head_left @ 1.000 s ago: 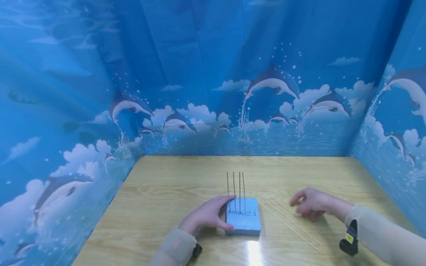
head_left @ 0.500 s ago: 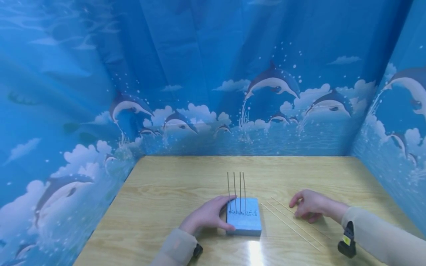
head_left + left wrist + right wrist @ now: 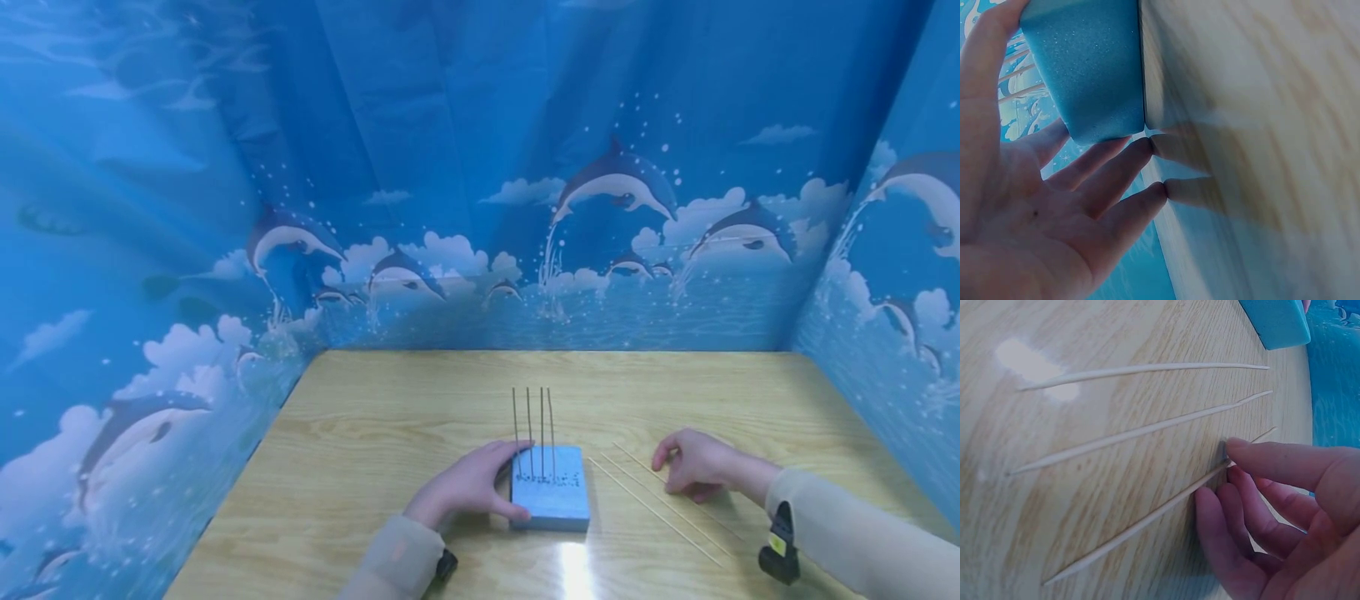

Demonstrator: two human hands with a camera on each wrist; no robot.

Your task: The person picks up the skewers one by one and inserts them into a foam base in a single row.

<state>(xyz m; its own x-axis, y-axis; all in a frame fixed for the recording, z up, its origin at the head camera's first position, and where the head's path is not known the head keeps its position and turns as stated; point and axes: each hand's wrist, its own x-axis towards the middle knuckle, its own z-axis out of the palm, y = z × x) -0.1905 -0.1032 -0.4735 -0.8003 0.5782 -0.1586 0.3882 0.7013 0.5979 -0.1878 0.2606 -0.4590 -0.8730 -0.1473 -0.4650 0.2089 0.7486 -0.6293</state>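
Observation:
A light blue foam block [image 3: 553, 503] lies on the table, its top dotted with small holes. Several thin dark sticks [image 3: 542, 425] stand upright in it. My left hand [image 3: 467, 485] grips the block from the left, thumb at the near side and fingers at the far side. In the left wrist view, the lower fingers [image 3: 1125, 209] reach down to the tabletop. My right hand [image 3: 701, 467] pinches a pale wooden skewer [image 3: 1138, 526] near its far end, between thumb and fingertips. That skewer lies along the tabletop in the right wrist view.
Two more wooden skewers [image 3: 1160, 367] lie slantwise between the block and my right hand. The wood-grain table [image 3: 390, 400] is bounded at the back and sides by a blue dolphin-print curtain [image 3: 450, 317].
My right hand has shifted slightly left and closed its fingertips on the nearest skewer. The left hand and the block have stayed put.

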